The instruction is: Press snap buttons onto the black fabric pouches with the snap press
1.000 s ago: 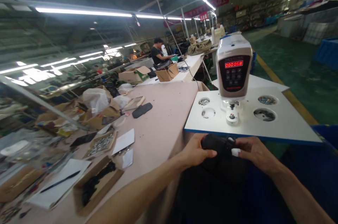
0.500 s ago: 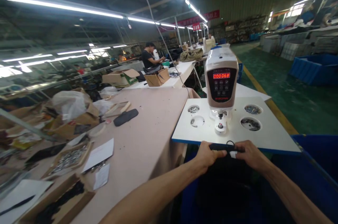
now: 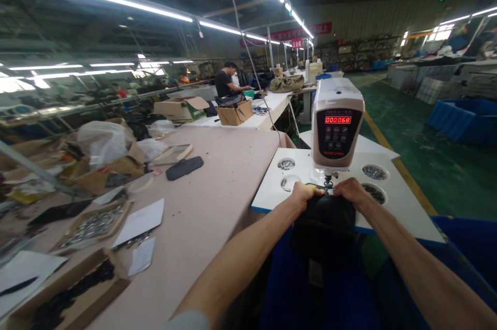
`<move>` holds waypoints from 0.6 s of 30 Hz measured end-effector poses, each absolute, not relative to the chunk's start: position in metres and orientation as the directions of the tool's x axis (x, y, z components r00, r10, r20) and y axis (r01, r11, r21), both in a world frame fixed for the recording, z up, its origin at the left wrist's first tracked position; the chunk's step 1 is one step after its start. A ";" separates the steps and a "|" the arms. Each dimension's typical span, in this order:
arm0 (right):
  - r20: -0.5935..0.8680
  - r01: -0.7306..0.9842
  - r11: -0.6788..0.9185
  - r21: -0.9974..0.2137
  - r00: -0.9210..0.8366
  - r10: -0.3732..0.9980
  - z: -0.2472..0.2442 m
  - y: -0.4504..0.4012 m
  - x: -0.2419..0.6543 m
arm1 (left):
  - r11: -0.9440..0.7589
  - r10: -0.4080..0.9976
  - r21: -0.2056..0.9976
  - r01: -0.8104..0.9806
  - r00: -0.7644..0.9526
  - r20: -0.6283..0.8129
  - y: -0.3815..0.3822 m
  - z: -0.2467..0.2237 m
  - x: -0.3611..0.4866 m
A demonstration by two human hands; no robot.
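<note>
A black fabric bag (image 3: 325,224) hangs over the front edge of a white machine board (image 3: 267,194), a dark strap end dangling below it. My left hand (image 3: 306,194) pinches the bag's top edge on one side; on the other, my right hand (image 3: 352,193) grips the same edge. Between my fingers that edge lies right under the head of a white press machine (image 3: 337,135), whose red display reads 000068. A small white piece (image 3: 330,191) shows by my right fingertips. The lower die is hidden behind my hands and the bag.
Round wells of small metal parts (image 3: 375,172) sit in the board. On the pink-covered table (image 3: 217,180) at left lie a dark flat piece (image 3: 185,168), papers and boxes of hardware. Blue bins (image 3: 469,117) stand at right. A co-worker (image 3: 227,83) sits farther back.
Both hands have moved up and forward, bringing the bag's top edge from the board's front edge to under the machine head. The ring seen before is now hidden.
</note>
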State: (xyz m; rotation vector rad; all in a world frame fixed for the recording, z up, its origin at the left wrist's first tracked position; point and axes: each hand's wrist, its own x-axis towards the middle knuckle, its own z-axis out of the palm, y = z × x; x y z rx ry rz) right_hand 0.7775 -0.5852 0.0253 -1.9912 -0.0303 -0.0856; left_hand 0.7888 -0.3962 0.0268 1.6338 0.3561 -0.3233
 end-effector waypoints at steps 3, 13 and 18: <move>0.042 0.033 -0.373 -0.927 0.999 -0.016 0.024 -0.587 0.781 | -0.079 0.034 0.902 0.425 0.905 -0.424 -0.397 0.024 0.793; -0.026 -0.038 -0.332 -0.942 0.999 -0.043 0.033 -0.579 0.780 | -0.051 -0.003 0.912 0.406 0.914 -0.407 -0.390 0.025 0.798; -0.069 -0.098 -0.339 -0.936 0.993 -0.098 0.027 -0.579 0.787 | -0.055 0.012 0.911 0.408 0.913 -0.408 -0.389 0.019 0.804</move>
